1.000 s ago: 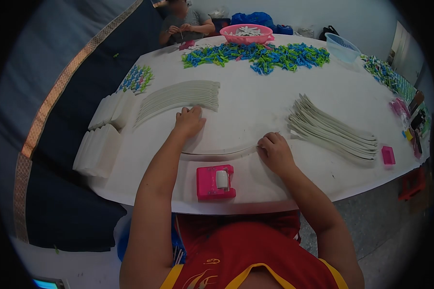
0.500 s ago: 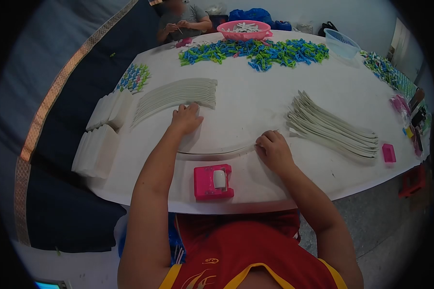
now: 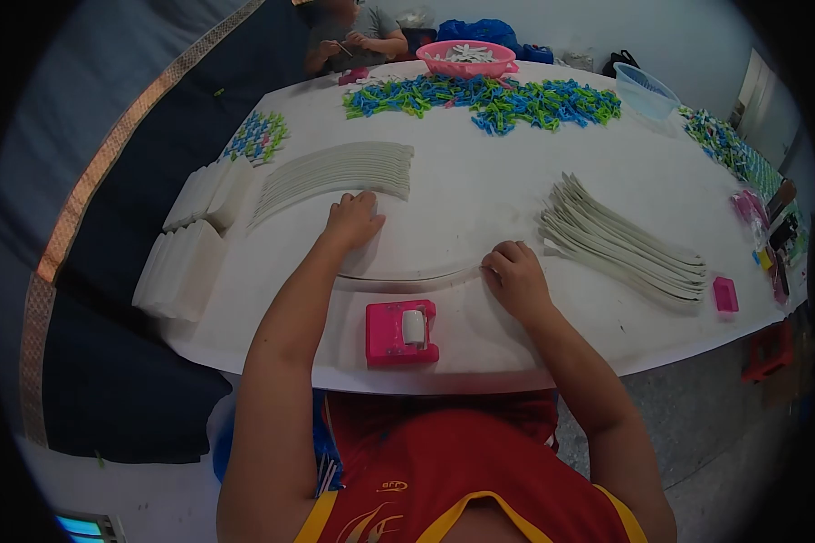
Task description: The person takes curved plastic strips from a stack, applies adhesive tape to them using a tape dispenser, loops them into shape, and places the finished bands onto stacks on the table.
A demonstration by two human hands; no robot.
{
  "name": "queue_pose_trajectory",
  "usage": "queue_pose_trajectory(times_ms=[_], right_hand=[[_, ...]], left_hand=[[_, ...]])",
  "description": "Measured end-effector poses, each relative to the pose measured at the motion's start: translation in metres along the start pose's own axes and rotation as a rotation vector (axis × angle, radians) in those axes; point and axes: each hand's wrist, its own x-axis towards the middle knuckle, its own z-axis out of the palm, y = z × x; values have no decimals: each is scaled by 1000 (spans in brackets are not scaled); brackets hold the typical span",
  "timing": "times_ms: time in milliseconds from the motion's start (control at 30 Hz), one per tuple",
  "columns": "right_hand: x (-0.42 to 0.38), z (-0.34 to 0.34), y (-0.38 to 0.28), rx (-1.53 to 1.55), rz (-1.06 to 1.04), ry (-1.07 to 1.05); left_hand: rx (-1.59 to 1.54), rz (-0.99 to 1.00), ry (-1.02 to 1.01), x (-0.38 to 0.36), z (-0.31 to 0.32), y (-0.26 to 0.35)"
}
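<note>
A thin, pale strip (image 3: 417, 282) lies in a shallow curve across the near part of the white table. My right hand (image 3: 518, 282) pinches its right end between curled fingers. The strip's left end passes behind my left forearm, out of sight. My left hand (image 3: 355, 220) rests at the lower edge of a fanned row of similar pale strips (image 3: 340, 172), thumb apart from the fingers, with nothing visible in it. Right of my right hand lies a looser bundle of pale strips (image 3: 620, 240). A pink tape dispenser (image 3: 385, 335) with a white roll sits below the curved strip.
White stacked blocks (image 3: 179, 271) stand at the left edge. Blue and green clips (image 3: 543, 101) are heaped at the back beside a pink basket (image 3: 432, 65) and a clear basket (image 3: 645, 90). A small pink box (image 3: 725, 295) lies right. A co-worker (image 3: 358, 41) sits far left.
The whole view has shifted slightly. Both hands and the curved strip keep nearly the same places on the table.
</note>
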Motion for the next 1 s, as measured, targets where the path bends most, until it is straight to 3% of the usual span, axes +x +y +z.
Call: queue_pose_trajectory(times_ms=[267, 667, 800, 867, 1000], right_hand=[[-1, 4, 2, -80, -53, -11], [15, -5, -7, -157, -90, -96], [42, -19, -39, -88, -134, -190], [59, -27, -73, -26, -147, -244], [74, -41, -116, 45, -236, -246]], left_hand=[[-300, 140, 194, -81, -32, 9], [-466, 193, 248, -168, -45, 19], [-538, 255, 329, -175, -45, 39], [-519, 465, 541, -172, -45, 54], [-481, 386, 383, -186, -56, 73]])
